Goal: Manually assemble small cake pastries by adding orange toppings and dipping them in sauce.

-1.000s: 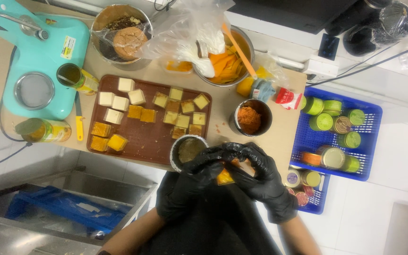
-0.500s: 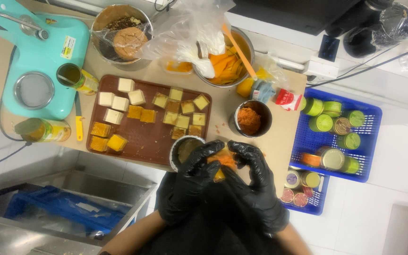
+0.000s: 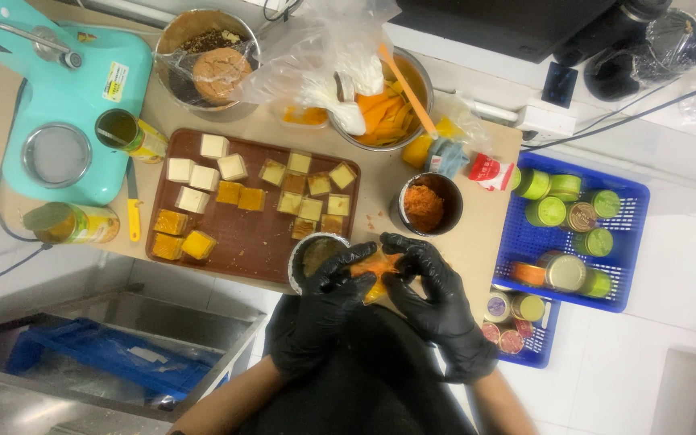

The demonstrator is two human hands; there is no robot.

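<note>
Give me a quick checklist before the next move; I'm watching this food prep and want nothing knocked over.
1. Orange piece held by both hands: ok, left hand and right hand pinch it.
2. Gloves on both hands: ok.
3. Small tin beside the left hand upright: ok.
4. Free room on brown tray: ok.
5. Orange powder cup clear of the fingers: ok.
6. Piece's shape: cannot tell, fingers hide it.

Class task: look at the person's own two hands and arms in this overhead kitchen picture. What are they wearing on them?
Both the left hand and the right hand wear tight, glossy black disposable gloves that end just past the wrists. Above the gloves the forearms are bare, with no sleeves, watch or bands to be seen. The dark garment between the arms looks like a black top or apron.
</note>
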